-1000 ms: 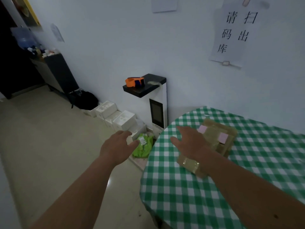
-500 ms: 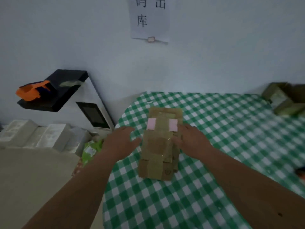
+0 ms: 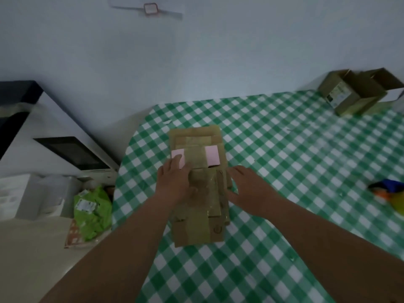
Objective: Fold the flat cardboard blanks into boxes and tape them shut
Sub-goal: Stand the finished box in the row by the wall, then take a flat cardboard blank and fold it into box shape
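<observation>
I can't read any print on the stack of flat cardboard blanks (image 3: 197, 193), pink labels blank. My left hand (image 3: 175, 182) rests on it, fingers relaxed; right hand (image 3: 251, 191) touches its edge, fingers spread. Object at the table's (image 3: 284, 171) right edge blurred, cut off.

A desk (image 3: 273, 149) under a green-and-white checked cloth carries a stack of flat cardboard blanks (image 3: 197, 228) near its left edge and an open cardboard box (image 3: 354, 95) at the far right.

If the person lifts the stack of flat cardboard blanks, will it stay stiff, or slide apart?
The stack of flat cardboard blanks is probably light and fairly stiff. Its pieces lie offset and look loose, so they may slide apart. Glossy tape on top could be slippery under the left hand.
</observation>
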